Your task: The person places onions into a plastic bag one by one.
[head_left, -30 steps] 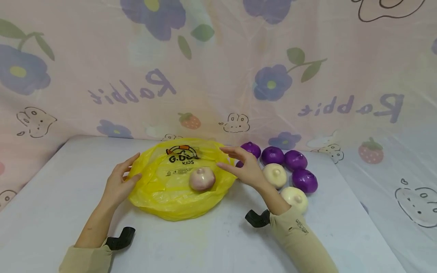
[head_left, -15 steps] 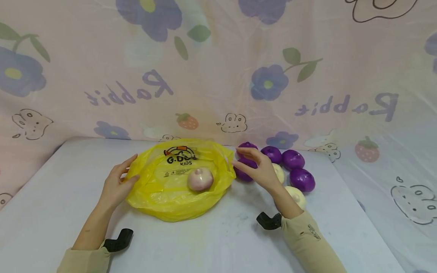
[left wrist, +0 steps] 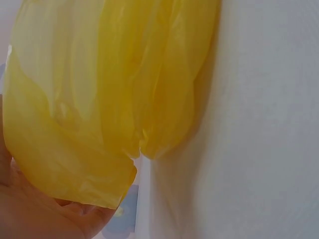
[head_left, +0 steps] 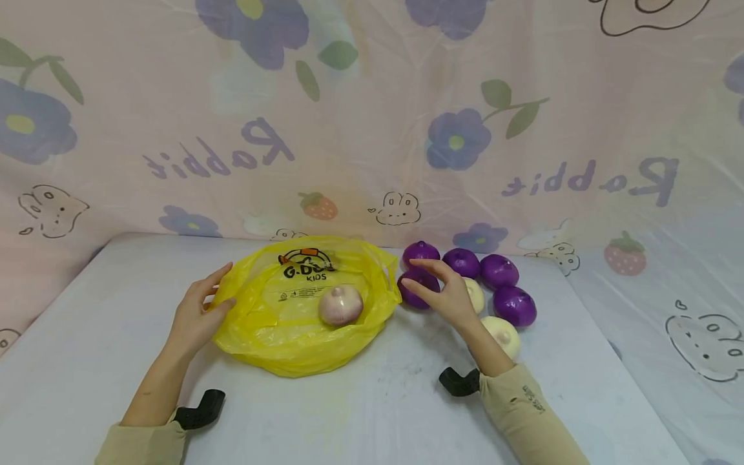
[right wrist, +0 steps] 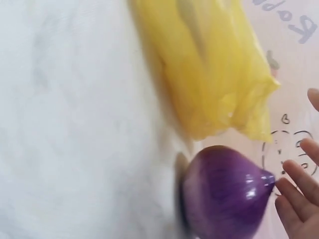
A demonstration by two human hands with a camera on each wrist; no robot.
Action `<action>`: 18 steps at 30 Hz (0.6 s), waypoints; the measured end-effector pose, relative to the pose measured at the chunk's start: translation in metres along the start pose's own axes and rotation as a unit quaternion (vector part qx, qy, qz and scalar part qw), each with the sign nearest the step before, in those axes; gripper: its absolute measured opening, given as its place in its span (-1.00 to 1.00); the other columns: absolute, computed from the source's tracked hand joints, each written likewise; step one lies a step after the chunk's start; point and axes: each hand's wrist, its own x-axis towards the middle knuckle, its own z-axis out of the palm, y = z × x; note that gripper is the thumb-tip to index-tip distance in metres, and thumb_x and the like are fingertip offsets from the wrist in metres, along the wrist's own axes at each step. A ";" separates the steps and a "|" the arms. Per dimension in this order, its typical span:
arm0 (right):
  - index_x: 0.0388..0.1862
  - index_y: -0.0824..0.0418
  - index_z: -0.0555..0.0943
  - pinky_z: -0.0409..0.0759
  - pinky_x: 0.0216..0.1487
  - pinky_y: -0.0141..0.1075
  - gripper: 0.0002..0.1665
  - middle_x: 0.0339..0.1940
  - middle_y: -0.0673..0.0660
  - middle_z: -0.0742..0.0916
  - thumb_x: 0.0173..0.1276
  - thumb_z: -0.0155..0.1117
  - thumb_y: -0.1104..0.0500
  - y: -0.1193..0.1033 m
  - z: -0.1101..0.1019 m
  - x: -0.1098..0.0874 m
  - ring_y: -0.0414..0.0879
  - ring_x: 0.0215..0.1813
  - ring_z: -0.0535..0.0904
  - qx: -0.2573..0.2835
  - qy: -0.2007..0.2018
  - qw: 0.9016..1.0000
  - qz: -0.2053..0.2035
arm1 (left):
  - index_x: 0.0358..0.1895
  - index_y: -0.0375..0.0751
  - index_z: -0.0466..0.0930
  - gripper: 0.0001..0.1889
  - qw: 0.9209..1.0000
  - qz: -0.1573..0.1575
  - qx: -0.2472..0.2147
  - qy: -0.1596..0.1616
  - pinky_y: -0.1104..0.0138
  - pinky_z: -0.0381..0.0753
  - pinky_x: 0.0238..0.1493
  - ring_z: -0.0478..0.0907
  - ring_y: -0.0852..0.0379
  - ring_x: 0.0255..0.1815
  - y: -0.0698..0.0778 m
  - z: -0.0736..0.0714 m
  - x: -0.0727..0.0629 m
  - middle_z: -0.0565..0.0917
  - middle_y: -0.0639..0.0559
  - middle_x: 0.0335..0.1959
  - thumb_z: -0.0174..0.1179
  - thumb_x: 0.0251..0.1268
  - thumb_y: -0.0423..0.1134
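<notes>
A yellow plastic bag lies spread with its mouth facing up, and a pinkish onion sits inside it. My left hand touches the bag's left side, thumb and fingers apart; the left wrist view shows the bag's edge between them. To the bag's right, my right hand hovers with parted fingers over a purple onion. In the right wrist view the fingers are beside that onion's pointed tip, holding nothing.
Several more purple onions, one of them at the right, and two cream onions, the nearer one by my right forearm, are grouped on the white table. A patterned curtain hangs behind the table.
My right hand has moved off the bag's right edge, rightward to above the nearest purple onion, and lowered slightly. My left hand stays at the bag's left side.
</notes>
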 end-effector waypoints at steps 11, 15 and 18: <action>0.24 0.11 0.53 0.19 0.46 -0.01 -0.37 0.31 0.14 0.53 0.18 0.42 0.00 0.013 0.005 -0.001 0.04 0.41 0.33 -0.046 0.025 0.997 0.059 | 0.48 -0.14 0.14 -0.36 1.000 0.000 0.000 -0.003 -0.25 0.27 0.21 0.22 -0.35 0.22 -0.001 0.001 0.001 0.25 -0.43 0.29 0.03 0.33 -0.35; 0.29 0.12 0.48 0.19 0.46 0.01 -0.30 0.35 0.19 0.49 0.17 0.44 0.01 0.016 0.006 0.000 0.09 0.43 0.30 -0.076 0.010 0.995 0.064 | 0.48 -0.13 0.14 -0.37 1.000 0.002 0.000 -0.004 -0.25 0.27 0.20 0.23 -0.34 0.21 -0.002 0.001 0.001 0.25 -0.43 0.29 0.03 0.34 -0.35; 0.30 0.16 0.47 0.21 0.44 0.03 -0.28 0.34 0.23 0.49 0.16 0.45 0.04 0.016 0.006 0.001 0.14 0.41 0.32 -0.106 0.003 0.993 0.057 | 0.48 -0.13 0.14 -0.37 1.000 0.004 -0.001 -0.005 -0.24 0.27 0.20 0.23 -0.34 0.21 -0.002 0.001 0.001 0.25 -0.43 0.29 0.03 0.34 -0.35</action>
